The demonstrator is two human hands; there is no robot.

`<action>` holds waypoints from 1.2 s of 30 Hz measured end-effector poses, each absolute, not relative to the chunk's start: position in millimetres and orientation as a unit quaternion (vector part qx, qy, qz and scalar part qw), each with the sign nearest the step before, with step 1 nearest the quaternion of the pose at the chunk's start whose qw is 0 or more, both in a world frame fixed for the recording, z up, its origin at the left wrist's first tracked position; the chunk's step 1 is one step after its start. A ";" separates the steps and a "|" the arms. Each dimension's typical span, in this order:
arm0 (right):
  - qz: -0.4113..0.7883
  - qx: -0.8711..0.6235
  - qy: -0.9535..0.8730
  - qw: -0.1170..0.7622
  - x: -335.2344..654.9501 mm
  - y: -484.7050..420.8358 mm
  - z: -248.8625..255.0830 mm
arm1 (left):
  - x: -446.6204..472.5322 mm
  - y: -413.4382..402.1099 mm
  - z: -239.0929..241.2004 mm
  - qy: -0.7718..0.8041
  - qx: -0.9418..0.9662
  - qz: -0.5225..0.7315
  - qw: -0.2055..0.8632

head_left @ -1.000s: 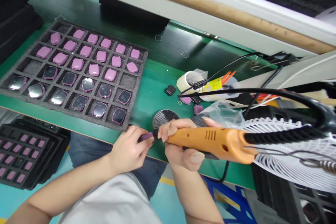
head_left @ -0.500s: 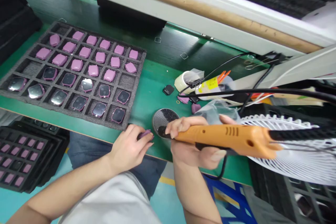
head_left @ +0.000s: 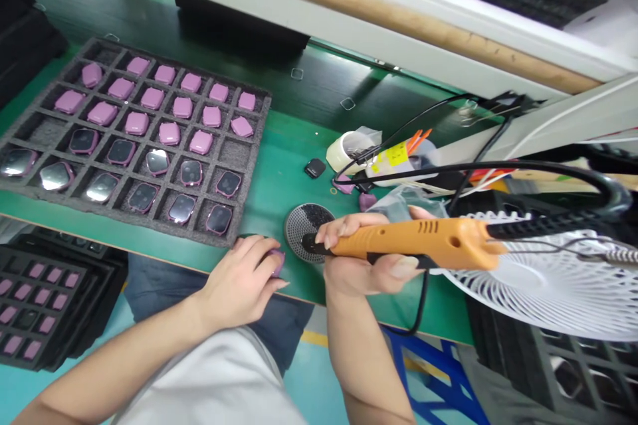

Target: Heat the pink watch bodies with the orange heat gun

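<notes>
My left hand (head_left: pixel 244 279) presses a small purple watch case (head_left: pixel 277 261) against the green bench near its front edge; most of the case is hidden under my fingers. My right hand (head_left: pixel 363 255) grips an orange electric screwdriver (head_left: pixel 413 242) held almost level, its black tip over a round perforated metal dish (head_left: pixel 308 231) just right of the case. A thick black cable runs from the screwdriver's rear end up to the right.
A grey foam tray (head_left: pixel 249 153) of several purple watch cases lies at the left. A tape roll (head_left: pixel 346 149), loose parts and cables sit behind the dish. A white fan (head_left: pixel 548 292) stands at the right. Dark trays (head_left: pixel 44 292) are stacked below the bench.
My left hand has lowered the purple case from the screwdriver tip down onto the bench. The screwdriver has swung right and back, its tip now over the round dish.
</notes>
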State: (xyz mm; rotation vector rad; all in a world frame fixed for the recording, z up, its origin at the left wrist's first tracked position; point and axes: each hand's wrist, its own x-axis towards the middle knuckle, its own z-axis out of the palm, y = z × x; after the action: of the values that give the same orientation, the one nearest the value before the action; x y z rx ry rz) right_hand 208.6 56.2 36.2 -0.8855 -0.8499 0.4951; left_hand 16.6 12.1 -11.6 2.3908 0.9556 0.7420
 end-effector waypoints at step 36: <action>0.367 -0.361 -0.431 0.741 193.4 28.0 52.3 | 18.0 13.8 -17.0 0.328 0.877 0.296 0.189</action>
State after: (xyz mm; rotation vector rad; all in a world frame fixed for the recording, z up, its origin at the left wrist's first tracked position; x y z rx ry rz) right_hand 193.4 28.0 52.3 -0.7912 -0.9455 0.8043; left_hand 18.0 13.8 -17.0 2.4653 0.9213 0.8327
